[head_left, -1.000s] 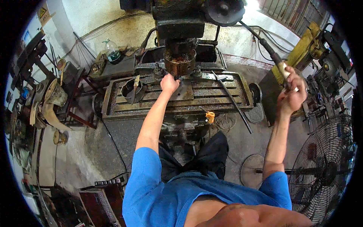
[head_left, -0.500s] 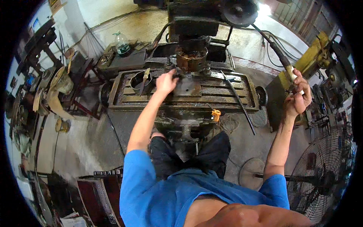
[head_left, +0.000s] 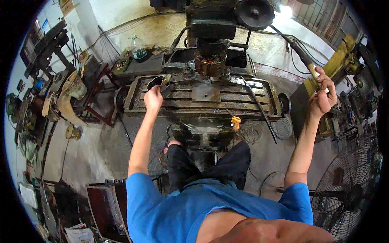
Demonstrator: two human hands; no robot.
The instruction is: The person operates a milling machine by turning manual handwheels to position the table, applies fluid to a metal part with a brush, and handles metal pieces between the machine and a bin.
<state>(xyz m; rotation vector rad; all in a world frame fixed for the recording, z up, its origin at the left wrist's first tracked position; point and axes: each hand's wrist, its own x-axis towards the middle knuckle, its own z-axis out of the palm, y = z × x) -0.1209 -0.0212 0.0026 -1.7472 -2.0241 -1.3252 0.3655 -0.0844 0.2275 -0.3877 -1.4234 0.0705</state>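
My left hand [head_left: 153, 100] is closed at the lower end of a brush [head_left: 165, 80], its fingers partly hidden from above. The brush leans across a dark round can [head_left: 156, 82] on the left part of a slotted machine table [head_left: 239, 106]. Far to the right, my right hand [head_left: 324, 94] is wrapped round the pale grip of a long lever [head_left: 300, 52] that runs up to the machine head. A flat metal plate [head_left: 206, 93] lies mid-table, in front of a rusty round housing [head_left: 210, 62].
A long dark bar [head_left: 261, 109] lies across the table's right side and overhangs its front edge. A yellow-orange tool [head_left: 236, 122] sits at the front edge. A large bottle [head_left: 139, 49] stands at the back left. A caged fan [head_left: 344, 194] is at the lower right.
My left hand has moved left from the middle of the table to the can and closed on the brush. My right hand stays on the lever. The view has shifted slightly.
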